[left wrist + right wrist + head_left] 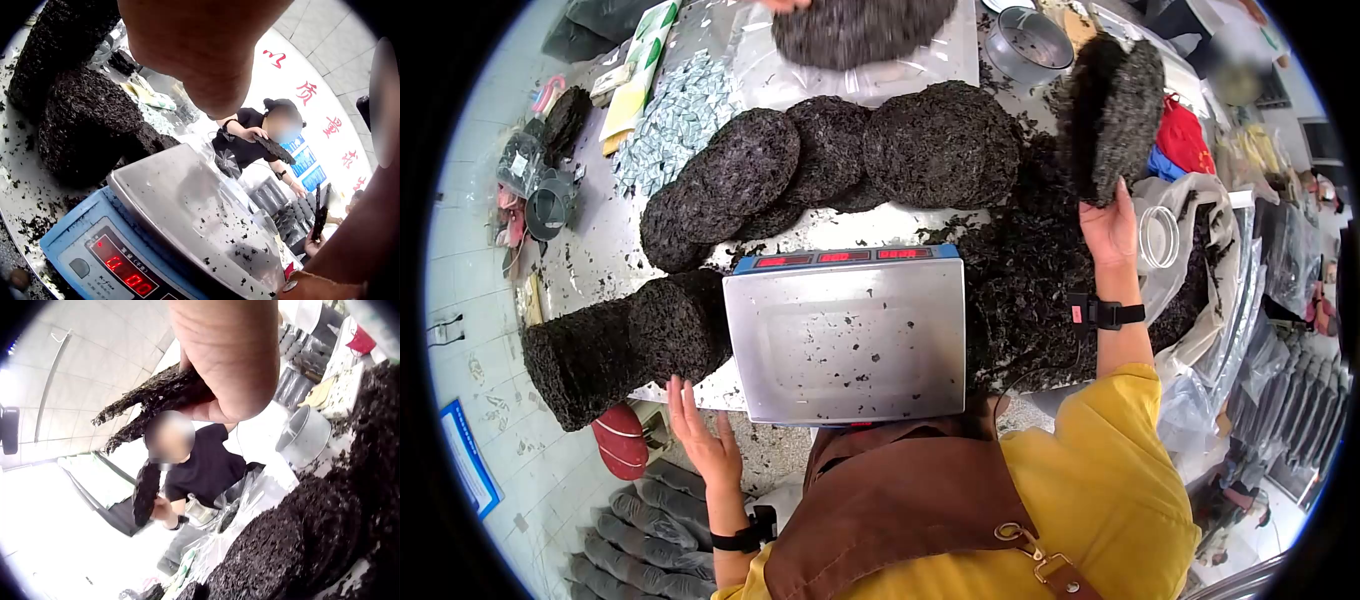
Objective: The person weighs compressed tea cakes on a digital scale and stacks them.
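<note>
My right hand (pixel 1110 225) holds a pair of round, dark dried seaweed cakes (pixel 1128 120) on edge, raised at the right; a gap between the two shows in the right wrist view. At the left, my left hand (pixel 705 445) has its fingers extended, with the fingertips by the lower edge of a stack of seaweed cakes (pixel 590 350) lying on its side. Between my hands stands a digital scale, its steel pan (pixel 845 345) bearing only dark crumbs. Red digits glow on its blue body (pixel 94 250) in the left wrist view.
Beyond the scale, more seaweed cakes (pixel 940 145) overlap in a row. Loose seaweed (pixel 1030 300) is heaped to the right. Small silvery packets (pixel 685 115) and a metal ring mould (pixel 1030 45) lie farther back. Across the table, a person in black (pixel 203 462) holds another cake.
</note>
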A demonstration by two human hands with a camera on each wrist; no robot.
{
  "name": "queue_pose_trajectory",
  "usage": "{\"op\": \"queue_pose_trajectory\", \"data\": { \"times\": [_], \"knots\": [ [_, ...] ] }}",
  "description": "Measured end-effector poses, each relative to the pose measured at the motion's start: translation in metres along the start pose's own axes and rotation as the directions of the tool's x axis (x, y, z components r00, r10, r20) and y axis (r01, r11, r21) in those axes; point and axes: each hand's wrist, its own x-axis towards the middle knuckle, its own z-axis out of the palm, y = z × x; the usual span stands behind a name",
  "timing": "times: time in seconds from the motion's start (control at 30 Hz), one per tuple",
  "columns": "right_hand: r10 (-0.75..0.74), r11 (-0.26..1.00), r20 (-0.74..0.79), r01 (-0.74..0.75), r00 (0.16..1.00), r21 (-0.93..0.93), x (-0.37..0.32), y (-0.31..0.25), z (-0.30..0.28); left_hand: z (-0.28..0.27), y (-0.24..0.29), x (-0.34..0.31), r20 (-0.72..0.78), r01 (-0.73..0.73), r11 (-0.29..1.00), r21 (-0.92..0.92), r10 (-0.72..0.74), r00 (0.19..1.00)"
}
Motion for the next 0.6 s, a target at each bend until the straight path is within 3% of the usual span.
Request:
{"op": "queue_pose_trajectory", "data": {
  "times": [0.03, 0.23, 0.3, 0.43, 0.57, 0.6],
  "knots": [
    [0.048, 0.998, -0.002, -0.048, 0.999, 0.033, 0.003, 0.011, 0.003, 0.001, 0.003, 0.0, -0.002, 0.001, 1.0, 0.01, -0.001, 1.0],
    [0.316, 0.861, -0.116, -0.336, 0.942, -0.383, 0.048, 0.091, 0.056, 0.002, 0.016, -0.001, 0.064, 0.033, 0.999, 0.033, -0.035, 0.997],
    [0.422, 0.789, -0.066, -0.402, 0.904, -0.465, 0.074, 0.117, 0.062, -0.002, 0.018, -0.005, 0.034, 0.053, 0.998, 0.044, -0.055, 0.998],
    [0.577, 0.652, -0.065, -0.507, 0.814, -0.564, 0.106, 0.166, 0.063, -0.012, 0.015, -0.023, 0.017, 0.091, 0.991, 0.102, -0.093, 0.996],
    [0.653, 0.656, 0.053, -0.529, 0.755, -0.539, 0.125, 0.206, 0.041, -0.024, 0.007, -0.047, 0.067, 0.191, 0.975, 0.11, -0.199, 0.978],
    [0.646, 0.517, -0.106, -0.535, 0.756, -0.668, 0.123, 0.201, 0.043, -0.026, 0.006, -0.053, 0.072, 0.202, 0.971, 0.125, -0.212, 0.975]
  ]
}}
